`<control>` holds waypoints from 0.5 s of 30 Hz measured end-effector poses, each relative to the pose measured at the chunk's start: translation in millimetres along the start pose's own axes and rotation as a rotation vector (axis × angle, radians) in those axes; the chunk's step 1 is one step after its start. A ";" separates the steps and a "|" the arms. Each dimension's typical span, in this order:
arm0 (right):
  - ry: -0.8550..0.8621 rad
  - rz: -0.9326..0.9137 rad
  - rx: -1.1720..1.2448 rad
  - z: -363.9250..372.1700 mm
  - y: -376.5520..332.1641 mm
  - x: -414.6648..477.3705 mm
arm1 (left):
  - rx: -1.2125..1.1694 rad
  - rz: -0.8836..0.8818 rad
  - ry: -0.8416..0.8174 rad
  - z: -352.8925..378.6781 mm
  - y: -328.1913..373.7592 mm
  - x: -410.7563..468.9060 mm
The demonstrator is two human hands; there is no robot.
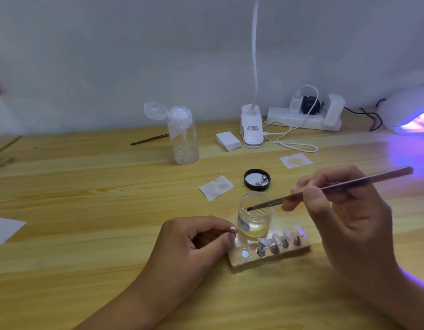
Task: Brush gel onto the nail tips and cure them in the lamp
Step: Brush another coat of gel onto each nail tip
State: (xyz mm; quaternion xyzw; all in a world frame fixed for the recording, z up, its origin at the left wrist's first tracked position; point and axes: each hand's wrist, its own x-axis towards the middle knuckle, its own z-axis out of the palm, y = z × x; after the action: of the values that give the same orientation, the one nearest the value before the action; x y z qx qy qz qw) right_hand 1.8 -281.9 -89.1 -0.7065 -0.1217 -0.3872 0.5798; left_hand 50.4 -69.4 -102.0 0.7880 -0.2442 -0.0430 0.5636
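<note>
The right hand (pixel 344 210) has its grip tight round the brush (pixel 337 184); the brush hairs dip into the open gel jar (pixel 253 217); the jar stands on the table (pixel 87 198), just behind the wooden holder (pixel 270 256); four nail tips (pixel 276 238) stand in a row on the holder; the left hand (pixel 194 246), just beside the holder, has a narrow grip and pinches one small tip (pixel 233 229); the black lid (pixel 257 179) lies behind the jar; the lamp (pixel 410 113) glows purple at the far right.
</note>
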 end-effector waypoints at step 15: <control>0.079 -0.011 -0.108 1.4 6.1 -1.4 | -0.013 0.089 -0.081 2.0 4.5 2.0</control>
State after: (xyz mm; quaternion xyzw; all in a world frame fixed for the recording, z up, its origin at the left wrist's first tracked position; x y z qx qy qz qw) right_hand 5.2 -282.1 -94.5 -0.7202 -0.0816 -0.4238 0.5432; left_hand 49.9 -73.2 -98.3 0.7704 -0.3015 -0.0512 0.5595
